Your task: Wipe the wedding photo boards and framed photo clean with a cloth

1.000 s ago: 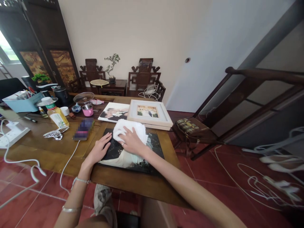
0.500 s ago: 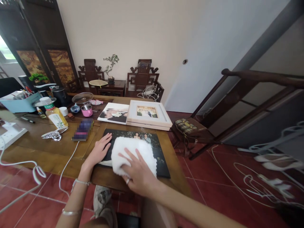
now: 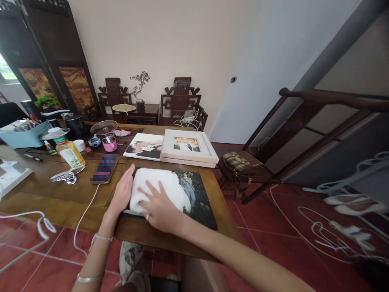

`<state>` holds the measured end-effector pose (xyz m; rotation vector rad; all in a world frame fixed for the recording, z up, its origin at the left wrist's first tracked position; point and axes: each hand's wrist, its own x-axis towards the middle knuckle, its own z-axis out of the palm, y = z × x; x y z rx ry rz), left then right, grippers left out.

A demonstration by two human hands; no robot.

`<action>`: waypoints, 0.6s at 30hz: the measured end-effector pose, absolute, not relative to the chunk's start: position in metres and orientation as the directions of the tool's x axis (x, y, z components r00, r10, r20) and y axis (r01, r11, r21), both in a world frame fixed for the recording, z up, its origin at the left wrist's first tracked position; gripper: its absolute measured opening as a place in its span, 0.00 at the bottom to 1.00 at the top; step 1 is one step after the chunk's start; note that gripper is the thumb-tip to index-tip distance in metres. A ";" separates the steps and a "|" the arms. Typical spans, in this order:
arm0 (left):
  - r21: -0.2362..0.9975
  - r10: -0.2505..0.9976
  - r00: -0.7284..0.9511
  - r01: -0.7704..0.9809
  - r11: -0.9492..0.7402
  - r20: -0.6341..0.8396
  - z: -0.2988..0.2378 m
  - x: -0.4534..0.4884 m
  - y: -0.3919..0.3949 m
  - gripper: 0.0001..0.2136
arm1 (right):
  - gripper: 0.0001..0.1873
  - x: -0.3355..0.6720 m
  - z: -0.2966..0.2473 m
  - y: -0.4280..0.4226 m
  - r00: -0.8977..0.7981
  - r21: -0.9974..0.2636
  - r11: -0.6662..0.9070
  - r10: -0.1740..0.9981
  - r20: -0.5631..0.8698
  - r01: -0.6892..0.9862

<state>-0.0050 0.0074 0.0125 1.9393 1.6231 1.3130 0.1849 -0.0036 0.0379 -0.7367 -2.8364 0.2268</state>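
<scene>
A dark photo panel (image 3: 202, 202) lies flat near the table's front edge, showing a person in a grey suit among foliage. Folded white towel (image 3: 156, 178) covers its left half and hides that part of the picture. On top of the towel, my right hand (image 3: 161, 207) presses down with its fingers spread. My left hand (image 3: 122, 192) rests along the panel's left edge, fingers stretched out and beside the towel.
Behind the panel lie a white-framed photo (image 3: 209, 150) and a photo print (image 3: 133, 151). To the left are a phone (image 3: 105, 168) on a cable, a silver claw clip (image 3: 68, 175), a bottle (image 3: 69, 152) and a pink cup (image 3: 109, 144). A chair (image 3: 261, 170) stands at right.
My right hand has slid the towel left across the panel, uncovering the suited figure on the right. My left hand has shifted from the panel's surface to its left edge.
</scene>
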 end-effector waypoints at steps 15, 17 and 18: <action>0.528 0.910 0.177 0.767 -0.365 0.374 0.002 -0.003 0.009 0.22 | 0.14 0.294 0.038 -0.015 -0.707 -0.310 0.710 0.692 0.144 0.632; 0.528 0.910 0.177 0.765 -0.367 0.376 0.001 -0.004 0.010 0.21 | 0.15 0.294 0.035 0.001 -0.664 -0.311 0.676 0.730 0.160 0.668; 0.531 0.909 0.177 0.763 -0.369 0.377 0.000 -0.004 0.010 0.21 | 0.15 0.290 0.034 0.010 -0.651 -0.324 0.665 0.740 0.166 0.673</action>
